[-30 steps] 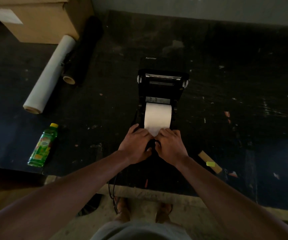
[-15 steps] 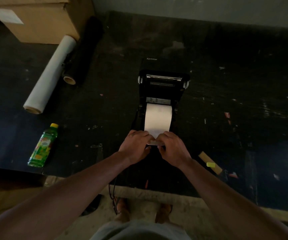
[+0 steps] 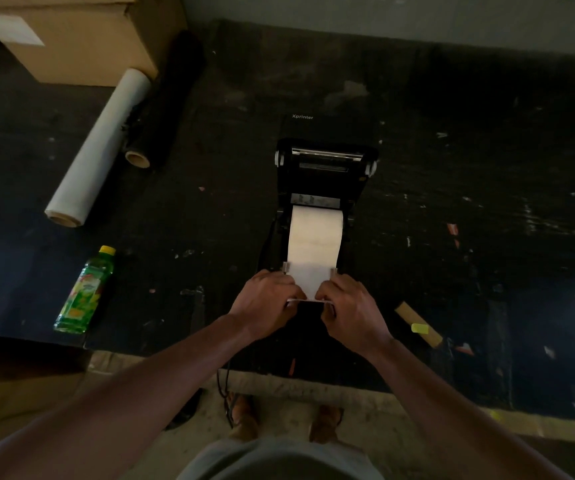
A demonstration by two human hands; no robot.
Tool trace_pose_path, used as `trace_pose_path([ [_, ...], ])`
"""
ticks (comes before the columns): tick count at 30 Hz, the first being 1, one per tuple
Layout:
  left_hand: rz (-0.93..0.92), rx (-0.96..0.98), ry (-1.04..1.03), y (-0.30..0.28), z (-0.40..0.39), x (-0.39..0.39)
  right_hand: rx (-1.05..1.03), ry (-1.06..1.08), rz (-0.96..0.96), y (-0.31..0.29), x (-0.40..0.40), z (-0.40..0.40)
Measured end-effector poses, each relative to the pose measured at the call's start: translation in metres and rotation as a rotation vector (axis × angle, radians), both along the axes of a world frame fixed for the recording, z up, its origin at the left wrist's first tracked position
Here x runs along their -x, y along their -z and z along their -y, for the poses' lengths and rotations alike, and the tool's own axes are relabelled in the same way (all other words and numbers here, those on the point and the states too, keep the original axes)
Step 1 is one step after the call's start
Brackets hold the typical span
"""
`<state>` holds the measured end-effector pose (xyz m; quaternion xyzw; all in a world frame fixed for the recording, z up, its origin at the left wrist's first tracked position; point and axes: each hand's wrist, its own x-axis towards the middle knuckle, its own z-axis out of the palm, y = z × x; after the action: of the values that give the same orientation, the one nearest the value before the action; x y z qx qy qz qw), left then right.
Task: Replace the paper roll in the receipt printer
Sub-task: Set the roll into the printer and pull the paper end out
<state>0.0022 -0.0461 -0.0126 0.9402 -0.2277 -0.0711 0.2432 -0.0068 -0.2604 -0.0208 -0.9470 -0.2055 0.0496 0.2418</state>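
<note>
One printer [image 3: 325,174] sat open on the dark table [image 3: 486,202], with one paper roll [image 3: 314,240] inside. Two hands, the left hand [image 3: 265,306] and right hand [image 3: 351,311], pinched the paper's loose end near the table's front edge. One bottle [image 3: 85,291] and two big rolls [image 3: 100,147] lay far left, with bare room between.

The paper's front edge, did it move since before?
Yes. The paper's front edge has come toward the person, farther out from the printer, pulled by both hands.
</note>
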Motion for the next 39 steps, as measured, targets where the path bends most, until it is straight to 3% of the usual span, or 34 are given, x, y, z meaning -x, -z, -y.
trace_pose_path([
  [13,-0.011,0.163,-0.017,0.002,-0.018,0.040,-0.121,0.007,-0.036,-0.006,0.041,0.017],
  [17,-0.067,0.373,-0.238,-0.021,-0.021,0.010,-0.289,0.186,-0.091,-0.037,0.007,0.023],
  [23,-0.072,0.605,-0.683,-0.092,-0.020,-0.105,-0.506,0.636,-0.065,-0.107,-0.115,0.022],
  [29,-0.302,0.622,-0.606,-0.116,-0.002,-0.161,-0.526,0.620,-0.285,-0.130,-0.180,0.001],
  [39,-0.212,0.571,-0.619,-0.099,-0.008,-0.089,-0.560,0.689,-0.085,-0.109,-0.104,0.011],
])
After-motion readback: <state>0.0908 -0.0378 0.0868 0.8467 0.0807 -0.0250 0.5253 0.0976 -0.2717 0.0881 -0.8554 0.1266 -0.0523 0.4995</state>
